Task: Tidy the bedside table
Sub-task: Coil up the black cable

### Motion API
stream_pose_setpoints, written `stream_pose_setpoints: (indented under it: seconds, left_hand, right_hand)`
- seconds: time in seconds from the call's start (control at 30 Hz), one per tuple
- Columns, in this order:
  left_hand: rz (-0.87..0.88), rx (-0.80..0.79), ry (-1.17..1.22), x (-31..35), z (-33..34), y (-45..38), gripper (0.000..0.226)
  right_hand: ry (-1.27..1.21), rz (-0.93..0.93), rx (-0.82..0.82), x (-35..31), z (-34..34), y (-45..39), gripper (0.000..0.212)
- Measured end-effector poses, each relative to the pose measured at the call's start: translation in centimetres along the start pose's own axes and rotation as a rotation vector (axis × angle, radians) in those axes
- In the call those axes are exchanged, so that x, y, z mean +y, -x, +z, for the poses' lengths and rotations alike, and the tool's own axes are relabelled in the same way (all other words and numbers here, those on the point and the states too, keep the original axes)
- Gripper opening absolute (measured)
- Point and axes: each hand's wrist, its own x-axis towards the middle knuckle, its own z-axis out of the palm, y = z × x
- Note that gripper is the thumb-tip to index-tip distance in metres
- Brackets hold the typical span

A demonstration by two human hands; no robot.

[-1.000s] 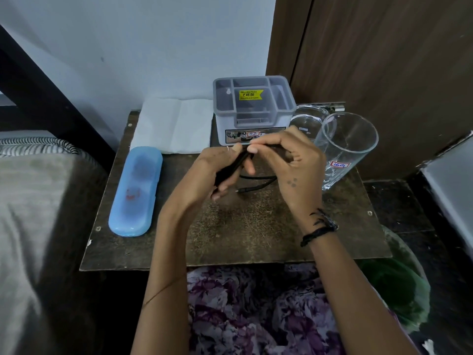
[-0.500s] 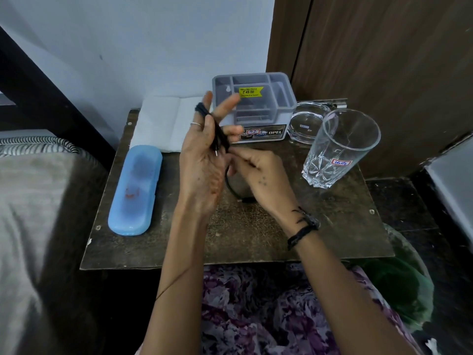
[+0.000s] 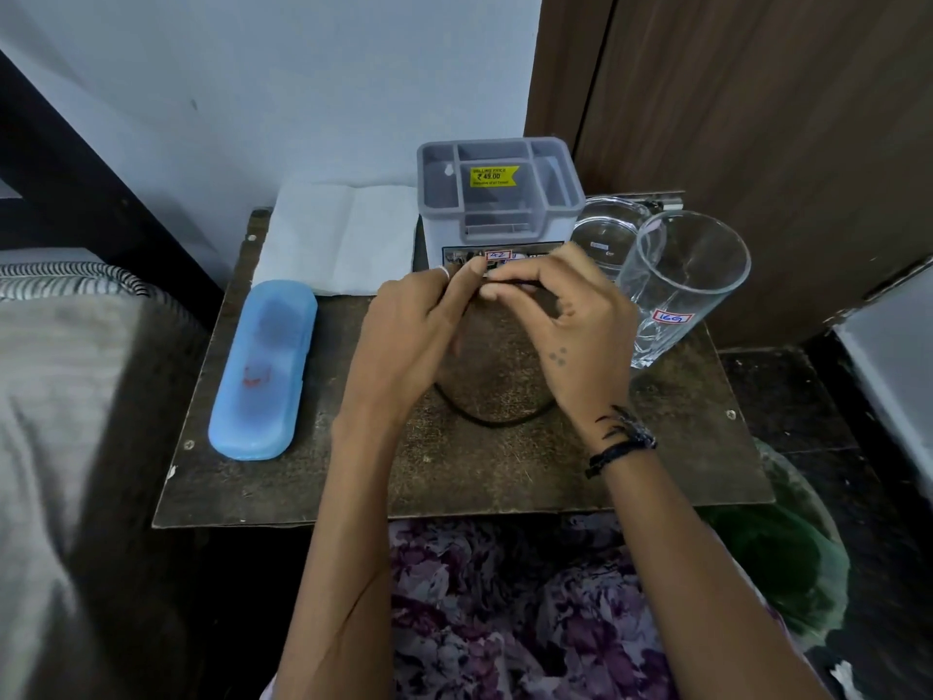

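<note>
Over the middle of the brown bedside table (image 3: 505,477) both hands grip a thin black cable (image 3: 484,419). Its loop hangs down between my wrists and touches the tabletop. My left hand (image 3: 409,336) is closed around the gathered cable, back of the hand up. My right hand (image 3: 560,320) pinches a stretch of cable at its fingertips, right beside the left thumb. Most of the bundle is hidden inside the left palm.
A grey compartment organiser (image 3: 497,194) stands at the back, a white folded tissue (image 3: 343,234) to its left. A blue plastic case (image 3: 265,368) lies at the left edge. A tall glass tumbler (image 3: 681,285) and a glass bowl (image 3: 611,234) stand at the right. Bed on the left.
My left hand has come down from its raised, palm-up pose and turned over. My right hand rose to meet it near the organiser, and a cable loop now hangs below.
</note>
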Motion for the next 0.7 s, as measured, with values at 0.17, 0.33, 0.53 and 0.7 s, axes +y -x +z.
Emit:
stream_pose_setpoints:
  seconds: [0.17, 0.33, 0.53, 0.7]
  left_hand:
    - [-0.118, -0.277, 0.528, 0.3, -0.7, 0.6, 0.043]
    - [-0.028, -0.215, 0.950, -0.1, 0.1, 0.6, 0.030]
    - [-0.046, 0.041, 1.174, -0.6, 0.2, -0.1, 0.035]
    - [0.052, 0.181, 0.530, -1.1, 0.0, 0.1, 0.035]
  right_hand:
    - [-0.098, 0.180, 0.044, 0.7, 0.5, -0.4, 0.015]
    - [-0.309, 0.360, -0.172, 0.3, 1.9, 0.0, 0.023]
    - [-0.581, 0.607, -0.628, -0.2, 2.6, 0.7, 0.027]
    - [-0.327, 0.369, -0.608, -0.4, 2.0, 0.3, 0.017]
